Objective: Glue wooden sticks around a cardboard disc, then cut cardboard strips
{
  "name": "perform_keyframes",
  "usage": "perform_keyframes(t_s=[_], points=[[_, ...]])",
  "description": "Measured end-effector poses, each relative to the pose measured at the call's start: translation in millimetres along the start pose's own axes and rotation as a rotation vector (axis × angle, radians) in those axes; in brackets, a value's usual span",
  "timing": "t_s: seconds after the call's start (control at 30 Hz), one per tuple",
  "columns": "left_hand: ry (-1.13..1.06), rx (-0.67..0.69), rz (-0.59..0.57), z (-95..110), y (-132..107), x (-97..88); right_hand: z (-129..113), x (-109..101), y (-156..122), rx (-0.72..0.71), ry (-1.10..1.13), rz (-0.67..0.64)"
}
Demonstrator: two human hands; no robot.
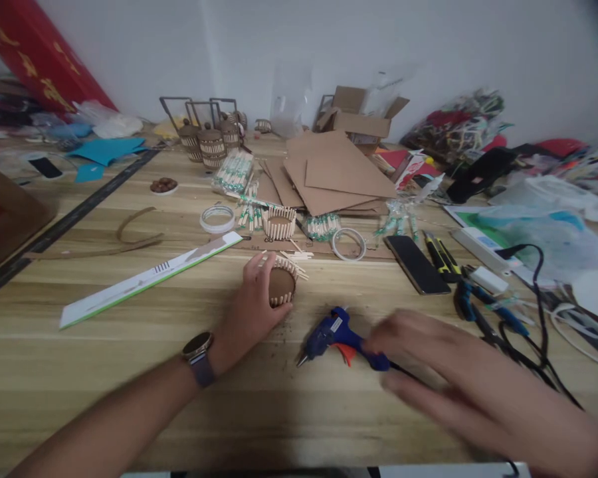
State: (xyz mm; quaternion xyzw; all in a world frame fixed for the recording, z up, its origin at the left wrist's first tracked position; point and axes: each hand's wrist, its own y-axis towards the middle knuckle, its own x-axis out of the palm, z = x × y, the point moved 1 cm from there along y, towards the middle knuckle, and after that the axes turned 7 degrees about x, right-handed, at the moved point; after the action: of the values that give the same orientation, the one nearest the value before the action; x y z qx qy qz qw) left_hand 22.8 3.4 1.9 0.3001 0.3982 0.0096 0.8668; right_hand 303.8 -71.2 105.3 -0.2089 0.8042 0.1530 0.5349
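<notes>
The left hand (252, 299) cups its fingers round the little stick basket (282, 284) mid-table. Just right lies the blue glue gun (336, 332). The blurred right hand (428, 358) is at its handle; its grip I cannot tell.

Matt wood grain is seen on the counter (129, 372), smooth blue plastic on the glue gun (335, 332), brown cardboard and sticks on the basket (282, 285)
</notes>
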Motion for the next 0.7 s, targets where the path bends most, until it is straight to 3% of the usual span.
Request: perform_keyframes(t_s=[0.1,0.23,0.4,0.6,0.7], points=[[-0.010,-0.006,-0.008,-0.8,-0.3,0.5,15.2,18.6,35.1,0.190,-0.101,-0.154],[-0.016,-0.004,-0.018,-2.1,-1.4,1.4,21.9,40.3,46.1,0.314,0.029,-0.313],[-0.005,-0.011,-0.022,-1.3,-0.7,0.4,31.2,45.2,40.5,0.324,0.418,-0.269],[-0.018,-0.004,-0.016,-1.4,-0.7,1.9,52.2,54.4,34.9,0.537,0.919,-0.229],[-0.021,-0.001,-0.011,-2.0,-0.9,2.4,48.9,58.6,44.8,0.572,1.024,-0.157]])
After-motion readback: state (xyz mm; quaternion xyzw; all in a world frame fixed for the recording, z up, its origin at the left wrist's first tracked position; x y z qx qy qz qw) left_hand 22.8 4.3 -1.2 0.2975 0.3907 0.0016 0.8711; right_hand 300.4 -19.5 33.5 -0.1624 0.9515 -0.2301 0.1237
